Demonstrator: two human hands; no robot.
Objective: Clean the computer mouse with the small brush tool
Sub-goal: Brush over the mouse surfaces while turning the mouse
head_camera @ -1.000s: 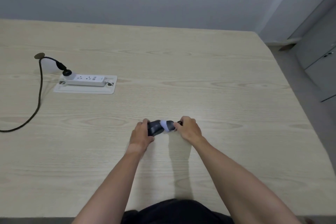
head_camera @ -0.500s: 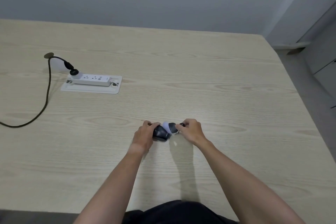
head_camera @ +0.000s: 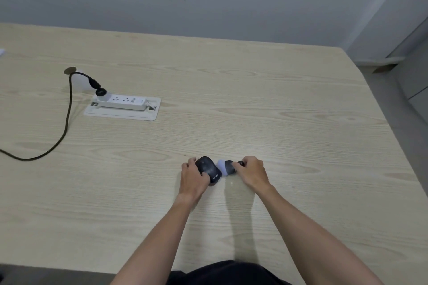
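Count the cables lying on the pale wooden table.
1. A dark cable runs from the black plug in the white power strip, loops by the round grommet, and trails off the table's left edge. The black mouse shows none.

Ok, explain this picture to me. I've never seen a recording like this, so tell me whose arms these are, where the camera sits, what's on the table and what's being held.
There is no machine here: these are a person's own bare arms. The camera is worn on the head and looks forward and down, so the arms reach in from the bottom edge. The left hand grips a black computer mouse, tilted on the wooden table. The right hand holds a small brush tool, its pale bristle end against the mouse's side. Farther back on the left, a white power strip lies on a white plate set in the table, with a black cable plugged in.
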